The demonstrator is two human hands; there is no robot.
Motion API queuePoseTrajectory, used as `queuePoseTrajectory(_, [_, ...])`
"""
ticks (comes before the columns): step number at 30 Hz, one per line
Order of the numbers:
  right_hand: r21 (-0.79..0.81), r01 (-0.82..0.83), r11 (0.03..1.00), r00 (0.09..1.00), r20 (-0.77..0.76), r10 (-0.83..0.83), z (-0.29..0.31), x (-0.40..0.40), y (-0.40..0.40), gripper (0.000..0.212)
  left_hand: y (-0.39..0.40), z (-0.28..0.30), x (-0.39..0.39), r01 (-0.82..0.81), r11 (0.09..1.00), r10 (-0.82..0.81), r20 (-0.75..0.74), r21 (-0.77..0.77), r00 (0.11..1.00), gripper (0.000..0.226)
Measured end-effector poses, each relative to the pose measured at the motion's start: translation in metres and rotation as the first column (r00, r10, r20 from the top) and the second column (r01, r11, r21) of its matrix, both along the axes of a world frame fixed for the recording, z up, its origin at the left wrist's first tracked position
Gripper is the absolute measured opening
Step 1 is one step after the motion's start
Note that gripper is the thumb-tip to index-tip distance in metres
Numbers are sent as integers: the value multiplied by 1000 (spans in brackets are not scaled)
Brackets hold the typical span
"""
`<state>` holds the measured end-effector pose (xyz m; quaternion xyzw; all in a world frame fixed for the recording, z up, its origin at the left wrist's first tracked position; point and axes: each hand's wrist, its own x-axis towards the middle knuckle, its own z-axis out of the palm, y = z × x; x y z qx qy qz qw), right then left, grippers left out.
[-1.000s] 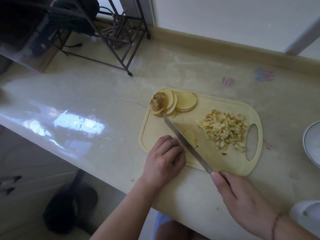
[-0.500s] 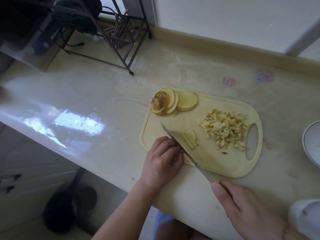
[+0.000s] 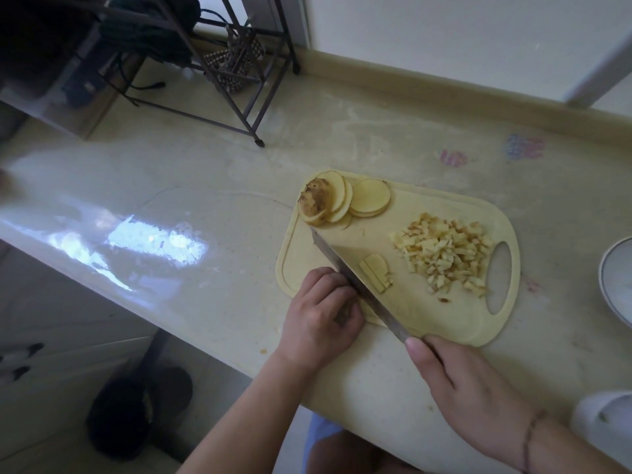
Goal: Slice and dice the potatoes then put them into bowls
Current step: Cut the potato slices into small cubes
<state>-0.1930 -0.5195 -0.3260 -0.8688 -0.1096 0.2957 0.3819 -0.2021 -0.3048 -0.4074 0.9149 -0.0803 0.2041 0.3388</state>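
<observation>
Here right hand (image 3: 468,388) grips knife (image 3: 355,282); curled left hand (image 3: 321,319) beside pale potato strips (image 3: 376,271).

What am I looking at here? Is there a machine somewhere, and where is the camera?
No machine: a person is cutting potatoes with bare hands. The one camera sits on their head, looking forward and down, so you see their own arms reaching in from below.

On the pale stone counter lies a cream plastic cutting board. On it are a fan of round potato slices, a heap of small diced potato cubes and a few freshly cut strips.

The right hand holds a long steel kitchen knife, its blade lying across the board. The left hand, fingers curled, rests at the board's near edge beside the blade; what is under it is hidden. A white bowl peeks in at the right edge.
</observation>
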Motion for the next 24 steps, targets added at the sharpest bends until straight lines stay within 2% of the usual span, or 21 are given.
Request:
queuePoseTrajectory(5, [-23, 41, 999, 999, -7, -41, 5, 2, -12, 64, 0, -1, -1, -13, 1000, 13, -7, 8, 1000, 8])
queuePoseTrajectory(14, [-8, 1, 1000, 1000, -23, -1, 13, -7, -10, 70, 2, -1, -10, -49, 999, 49, 5, -2, 999, 4])
queuePoseTrajectory(24, [-86, 3, 996, 999, -47, -7, 9, -18, -16, 85, 0, 1, -8, -34, 999, 33, -20, -23, 999, 5])
